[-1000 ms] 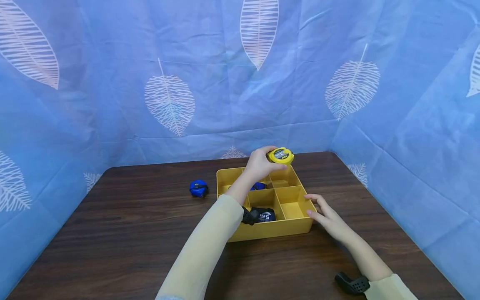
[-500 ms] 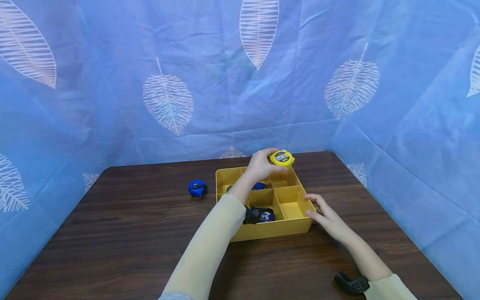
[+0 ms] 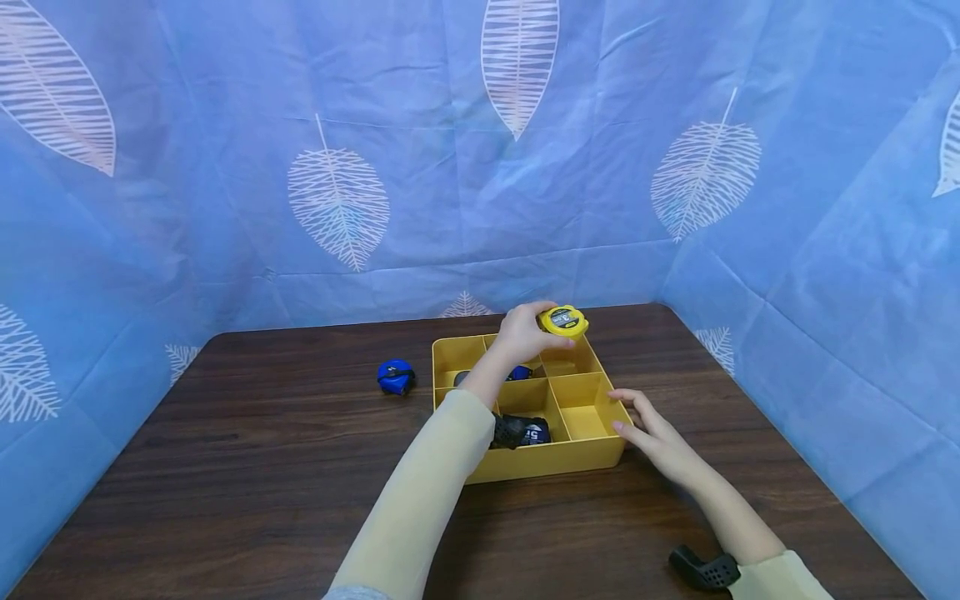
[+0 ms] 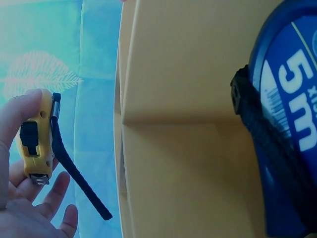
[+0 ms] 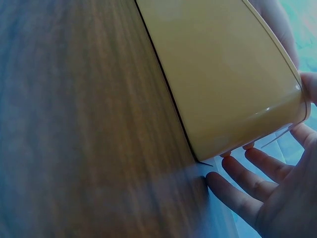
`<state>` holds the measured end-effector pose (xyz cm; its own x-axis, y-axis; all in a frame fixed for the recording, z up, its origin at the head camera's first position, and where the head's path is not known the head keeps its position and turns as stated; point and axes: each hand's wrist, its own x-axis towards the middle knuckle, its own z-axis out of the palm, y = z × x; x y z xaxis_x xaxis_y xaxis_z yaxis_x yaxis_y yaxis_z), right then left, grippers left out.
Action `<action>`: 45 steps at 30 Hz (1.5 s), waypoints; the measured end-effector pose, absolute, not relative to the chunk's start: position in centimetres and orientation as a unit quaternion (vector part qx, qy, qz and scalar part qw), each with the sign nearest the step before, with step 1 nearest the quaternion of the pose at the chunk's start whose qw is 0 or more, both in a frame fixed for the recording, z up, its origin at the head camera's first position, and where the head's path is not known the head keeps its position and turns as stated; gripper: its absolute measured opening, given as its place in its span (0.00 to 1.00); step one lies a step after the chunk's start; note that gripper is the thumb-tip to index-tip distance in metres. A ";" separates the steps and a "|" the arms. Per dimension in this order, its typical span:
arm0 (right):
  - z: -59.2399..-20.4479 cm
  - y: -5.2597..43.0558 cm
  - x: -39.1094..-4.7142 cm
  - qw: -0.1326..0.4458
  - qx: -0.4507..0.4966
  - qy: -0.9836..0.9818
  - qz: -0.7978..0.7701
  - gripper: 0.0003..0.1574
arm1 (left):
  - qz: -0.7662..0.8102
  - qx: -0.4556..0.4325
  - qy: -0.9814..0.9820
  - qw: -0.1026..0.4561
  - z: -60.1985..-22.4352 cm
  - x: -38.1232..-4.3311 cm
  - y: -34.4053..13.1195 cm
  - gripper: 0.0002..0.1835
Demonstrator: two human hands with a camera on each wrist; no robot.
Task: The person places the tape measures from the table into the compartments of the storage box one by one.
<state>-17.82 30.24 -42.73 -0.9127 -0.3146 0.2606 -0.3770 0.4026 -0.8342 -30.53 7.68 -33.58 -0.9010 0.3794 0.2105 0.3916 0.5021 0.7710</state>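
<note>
My left hand (image 3: 521, 333) holds a yellow tape measure (image 3: 564, 322) over the back right part of the yellow divided box (image 3: 555, 461), thumb on top. Its black strap (image 4: 81, 178) hangs down in the left wrist view. My right hand (image 3: 660, 437) rests at the box's right side, with the thumb near the front corner and loosely straight fingers (image 5: 242, 178) against the wall. A dark blue 5m tape measure (image 3: 535, 431) lies in the front middle compartment. Behind it, in the back middle one, is another blue tape measure (image 3: 519, 372), partly hidden by my left hand.
A blue tape measure (image 3: 396, 377) sits on the dark wood table (image 3: 300, 467), left of the box. My left forearm covers the front left compartment. Blue leaf-print cloth (image 3: 435, 167) hangs behind and beside the table.
My left hand has sunk slightly with the yellow tape measure, closer to the box. My right hand has stayed at the box's side.
</note>
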 end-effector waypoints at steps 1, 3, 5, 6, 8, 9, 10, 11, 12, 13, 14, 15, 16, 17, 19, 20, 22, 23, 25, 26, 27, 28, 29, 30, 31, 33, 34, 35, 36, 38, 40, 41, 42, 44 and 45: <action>-42.7 30.3 -17.8 0.031 0.206 -0.838 0.505 0.26 | -0.446 -0.220 -0.867 0.007 -33.6 -30.5 7.7 0.38; -42.8 30.3 -17.8 0.033 0.205 -0.840 0.501 0.26 | -0.447 -0.217 -0.868 0.006 -33.7 -30.5 7.8 0.37; -42.8 30.4 -17.8 0.034 0.205 -0.840 0.501 0.26 | -0.444 -0.218 -0.869 0.004 -33.7 -30.6 7.9 0.37; -42.8 30.4 -17.9 0.035 0.205 -0.840 0.502 0.26 | -0.441 -0.219 -0.871 0.002 -33.8 -30.7 8.0 0.36; -42.9 30.4 -17.9 0.034 0.205 -0.838 0.504 0.26 | -0.430 -0.225 -0.874 -0.002 -33.9 -30.8 8.1 0.37; -42.9 30.4 -17.9 0.033 0.205 -0.837 0.506 0.26 | -0.422 -0.228 -0.877 -0.004 -33.9 -30.8 8.1 0.37; -42.9 30.4 -17.9 0.034 0.207 -0.836 0.507 0.26 | -0.414 -0.230 -0.881 -0.005 -33.9 -30.8 8.1 0.37; -43.0 30.4 -17.9 0.033 0.207 -0.837 0.506 0.26 | -0.409 -0.231 -0.883 -0.007 -33.9 -30.9 8.1 0.37; -43.0 30.5 -17.9 0.033 0.207 -0.838 0.504 0.26 | -0.407 -0.232 -0.884 -0.010 -34.0 -30.9 8.1 0.37; -43.0 30.5 -17.9 0.033 0.208 -0.838 0.504 0.26 | -0.404 -0.232 -0.885 -0.012 -34.0 -30.9 8.1 0.37; -43.0 30.5 -17.9 0.033 0.207 -0.839 0.502 0.26 | -0.403 -0.231 -0.886 -0.014 -34.0 -30.9 8.0 0.37; -43.0 30.6 -17.9 0.032 0.206 -0.840 0.501 0.26 | -0.401 -0.231 -0.886 -0.016 -34.1 -31.0 8.0 0.37; -43.0 30.6 -18.0 0.032 0.204 -0.841 0.500 0.26 | -0.401 -0.230 -0.886 -0.018 -34.1 -31.0 7.9 0.37; -43.0 30.6 -18.0 0.031 0.203 -0.842 0.500 0.25 | -0.402 -0.229 -0.886 -0.020 -34.1 -31.1 7.9 0.36; -43.0 30.6 -18.0 0.031 0.201 -0.841 0.501 0.25 | -0.398 -0.227 -0.889 -0.022 -34.2 -31.1 7.9 0.36; -43.0 30.6 -17.9 0.031 0.200 -0.842 0.501 0.25 | -0.396 -0.225 -0.890 -0.023 -34.3 -31.2 7.9 0.36; -43.0 30.6 -17.9 0.031 0.202 -0.841 0.502 0.25 | -0.388 -0.224 -0.894 -0.026 -34.4 -31.2 7.9 0.36; -42.9 30.5 -17.8 0.032 0.203 -0.841 0.501 0.26 | -0.384 -0.223 -0.896 -0.029 -34.4 -31.3 7.9 0.36; -42.9 30.5 -17.8 0.032 0.204 -0.841 0.500 0.26 | -0.373 -0.226 -0.899 -0.033 -34.5 -31.4 7.9 0.36; -42.9 30.5 -17.8 0.033 0.203 -0.841 0.500 0.26 | -0.369 -0.227 -0.901 -0.034 -34.5 -31.4 7.9 0.37; -42.9 30.5 -17.8 0.034 0.203 -0.841 0.500 0.26 | -0.364 -0.227 -0.903 -0.036 -34.5 -31.5 7.9 0.37; -42.9 30.5 -17.8 0.036 0.203 -0.842 0.499 0.26 | -0.361 -0.227 -0.904 -0.037 -34.4 -31.5 7.8 0.37; -42.8 30.4 -17.9 0.036 0.204 -0.842 0.499 0.26 | -0.358 -0.227 -0.905 -0.039 -34.4 -31.4 7.8 0.37; -42.9 30.4 -17.9 0.037 0.204 -0.841 0.499 0.26 | -0.354 -0.227 -0.906 -0.041 -34.3 -31.4 7.8 0.36; -42.9 30.4 -17.9 0.037 0.205 -0.841 0.499 0.25 | -0.349 -0.228 -0.908 -0.043 -34.3 -31.4 7.8 0.36; -42.9 30.4 -18.0 0.037 0.206 -0.841 0.500 0.26 | -0.339 -0.232 -0.910 -0.049 -34.2 -31.3 7.8 0.35; -42.9 30.5 -18.0 0.036 0.207 -0.840 0.500 0.26 | -0.334 -0.235 -0.912 -0.052 -34.2 -31.3 7.9 0.35; -42.9 30.5 -18.0 0.035 0.207 -0.840 0.500 0.26 | -0.328 -0.238 -0.912 -0.055 -34.2 -31.4 7.9 0.35; -42.9 30.5 -18.0 0.034 0.206 -0.840 0.501 0.26 | -0.322 -0.243 -0.913 -0.056 -34.2 -31.4 8.0 0.35; -42.9 30.5 -18.0 0.033 0.206 -0.839 0.503 0.26 | -0.314 -0.252 -0.914 -0.057 -34.1 -31.4 8.2 0.35; -42.8 30.5 -17.9 0.032 0.206 -0.838 0.505 0.26 | -0.308 -0.258 -0.914 -0.057 -34.0 -31.3 8.3 0.36; -42.8 30.4 -17.9 0.031 0.206 -0.837 0.506 0.26 | -0.305 -0.261 -0.914 -0.058 -34.0 -31.3 8.3 0.36; -42.8 30.4 -17.9 0.031 0.205 -0.836 0.508 0.26 | -0.301 -0.262 -0.915 -0.058 -33.9 -31.3 8.4 0.36; -42.8 30.4 -17.9 0.028 0.205 -0.834 0.511 0.26 | -0.295 -0.264 -0.916 -0.060 -33.7 -31.1 8.6 0.35; -42.8 30.5 -17.9 0.026 0.205 -0.833 0.513 0.26 | -0.290 -0.265 -0.918 -0.059 -33.6 -31.1 8.6 0.35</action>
